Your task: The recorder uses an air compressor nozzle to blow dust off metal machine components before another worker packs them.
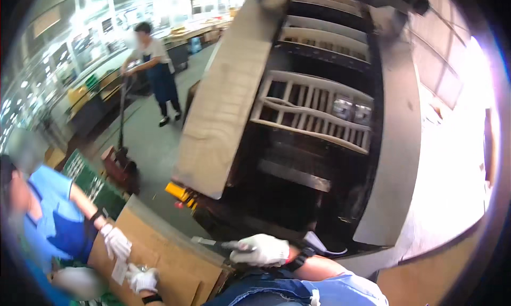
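Observation:
My right hand point(261, 250), in a white glove, is closed around a slim grey tool point(234, 245) with a paler tip pointing left; its exact kind is unclear. My left hand point(142, 281), also gloved in white, rests low over a brown cardboard surface point(170, 263). Its fingers close at a small shiny part point(142, 267) that is too small to name. Beside it lies a white slip point(119, 271). A co-worker's gloved hand point(115, 242) reaches over the same cardboard, just past the slip.
A dark machine point(287, 199) with pale slatted racks point(314, 111) stands ahead, between long pale side panels point(229, 93). A yellow block point(178, 191) sits at its near left corner. Left stand a green crate point(85, 173), a pallet jack point(121, 167) and another person point(154, 71).

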